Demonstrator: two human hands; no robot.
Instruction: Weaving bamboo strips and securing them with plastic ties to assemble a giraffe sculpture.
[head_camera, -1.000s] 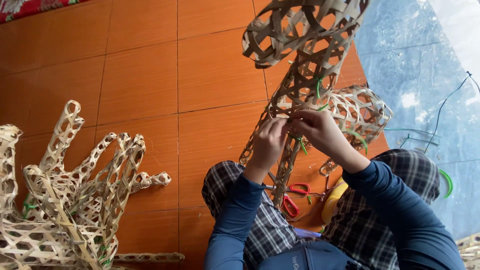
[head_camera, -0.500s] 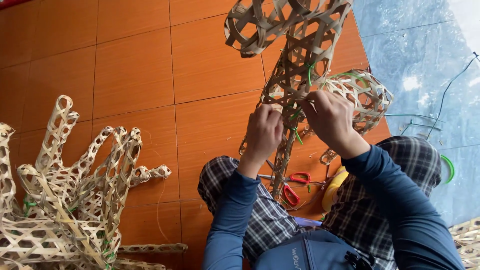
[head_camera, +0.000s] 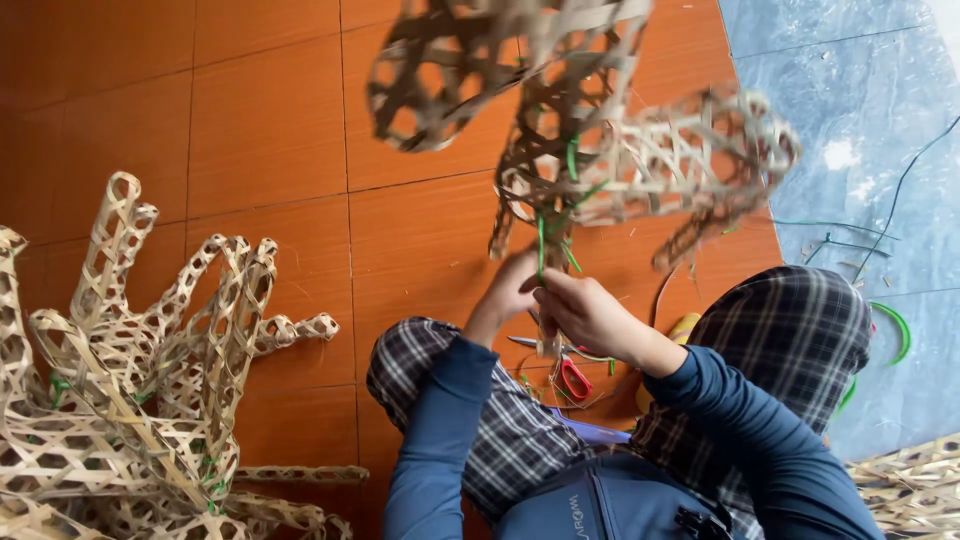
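I hold up a woven bamboo lattice frame (head_camera: 560, 110) of open tubular arms, tied with green plastic ties (head_camera: 572, 160). My left hand (head_camera: 510, 292) and my right hand (head_camera: 590, 312) are together at the frame's lower stem, both pinching it where a green tie hangs down. The frame is lifted and blurred, its arms spreading to the upper left and to the right. Red-handled scissors (head_camera: 572, 375) lie on the floor between my knees, just under my hands.
A pile of similar woven bamboo frames (head_camera: 130, 380) lies on the orange tiled floor (head_camera: 260, 130) at the left. More bamboo weave (head_camera: 915, 480) shows at the lower right. Green ties (head_camera: 895, 330) and a thin wire lie on the grey floor (head_camera: 850, 90) at the right.
The bamboo frame has tipped and swung, its top now nearer the camera. Both hands have slid down to its lower stem and closer to my lap.
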